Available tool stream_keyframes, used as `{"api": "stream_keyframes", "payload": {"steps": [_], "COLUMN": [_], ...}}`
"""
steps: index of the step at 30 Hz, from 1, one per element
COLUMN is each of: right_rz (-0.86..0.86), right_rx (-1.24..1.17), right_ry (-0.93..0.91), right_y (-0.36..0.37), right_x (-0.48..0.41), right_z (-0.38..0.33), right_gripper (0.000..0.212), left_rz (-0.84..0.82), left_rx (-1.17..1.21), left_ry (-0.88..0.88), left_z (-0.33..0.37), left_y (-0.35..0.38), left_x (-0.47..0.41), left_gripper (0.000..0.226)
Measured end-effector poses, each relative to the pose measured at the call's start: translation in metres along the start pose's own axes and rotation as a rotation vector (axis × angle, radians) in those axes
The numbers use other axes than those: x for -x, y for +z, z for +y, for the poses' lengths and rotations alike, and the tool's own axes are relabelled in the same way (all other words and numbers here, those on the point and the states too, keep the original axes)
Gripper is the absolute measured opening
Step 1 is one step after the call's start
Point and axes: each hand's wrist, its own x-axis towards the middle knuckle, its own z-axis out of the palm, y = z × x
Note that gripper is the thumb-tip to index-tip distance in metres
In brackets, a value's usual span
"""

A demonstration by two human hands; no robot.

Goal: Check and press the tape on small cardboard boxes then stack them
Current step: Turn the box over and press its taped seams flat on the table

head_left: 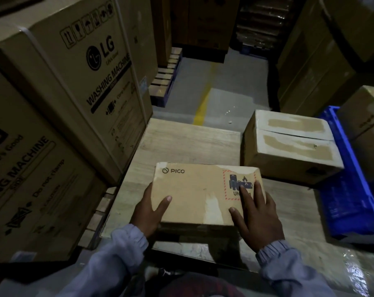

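Observation:
A small brown PICO box [194, 189] with a red-bordered battery warning label lies flat on a light wooden board [181, 142] in front of me. My left hand [149, 213] grips its left side, thumb resting on the top face. My right hand [256, 213] lies flat on the top right part, fingers spread over the label. A second small box [289, 146], with torn tape strips across its top flaps, sits on the board to the right and further back.
Large LG washing machine cartons [74, 93] are stacked along the left. A blue plastic crate [349, 179] stands at the right with more cartons [366, 116] behind it. An aisle with a yellow floor line [203, 99] runs ahead between pallets.

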Motion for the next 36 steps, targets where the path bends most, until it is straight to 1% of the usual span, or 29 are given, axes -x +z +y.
{"api": "stream_keyframes", "payload": {"steps": [1,2,3,4,6,8,10,13,16,23,25,27,29,33,36], "right_rz": [-0.008,-0.014,-0.007,0.001,-0.01,-0.007,-0.008,-0.016,-0.018,-0.041,-0.034,-0.045,-0.033,-0.031,-0.026], "right_rx": [0.038,0.076,0.106,0.125,0.13,0.121,0.116,0.135,0.147,0.093,0.054,0.023,0.046,0.073,0.08], "right_ry": [0.008,0.015,0.004,-0.023,-0.105,-0.192,-0.231,-0.232,-0.219,-0.209,-0.206,-0.189,-0.169,-0.181,-0.179], "right_y": [0.002,0.003,0.004,0.005,0.006,0.007,0.008,0.012,0.012,0.006,-0.002,-0.007,-0.003,0.006,0.006], "right_x": [0.0,0.0,0.0,0.0,-0.002,-0.007,-0.011,-0.013,-0.014,-0.018,-0.027,-0.038,-0.043,-0.044,-0.045], "right_z": [-0.002,-0.004,-0.007,-0.01,-0.02,-0.031,-0.041,-0.048,-0.048,-0.046,-0.042,-0.037,-0.034,-0.033,-0.033], "right_gripper": [0.078,0.076,0.075,0.075,0.078,0.079,0.077,0.076,0.075,0.076,0.078,0.083,0.087,0.084,0.082], "left_rz": [0.024,0.052,0.076,0.093,0.041,0.001,0.016,-0.006,0.011,-0.022,-0.047,-0.069,-0.083,-0.038,-0.021], "left_rx": [-0.063,-0.157,-0.297,-0.449,-0.669,-0.813,-0.894,-0.932,-0.928,-0.933,-0.9,-0.815,-0.763,-0.831,-0.84], "left_ry": [0.038,0.114,0.212,0.322,0.473,0.525,0.542,0.509,0.528,0.527,0.521,0.52,0.544,0.585,0.6], "left_z": [0.0,0.0,0.001,0.002,0.01,0.02,0.025,0.022,0.023,0.028,0.034,0.04,0.043,0.041,0.039], "left_y": [-0.001,-0.001,-0.003,-0.002,0.002,0.009,0.014,0.015,0.014,0.012,0.012,0.013,0.014,0.021,0.021], "left_x": [-0.001,-0.001,-0.003,-0.004,-0.005,-0.004,-0.002,-0.004,-0.004,-0.004,-0.004,-0.008,-0.015,-0.022,-0.022], "left_gripper": [0.073,0.081,0.084,0.081,0.07,0.067,0.066,0.069,0.069,0.072,0.071,0.07,0.068,0.067,0.066]}}
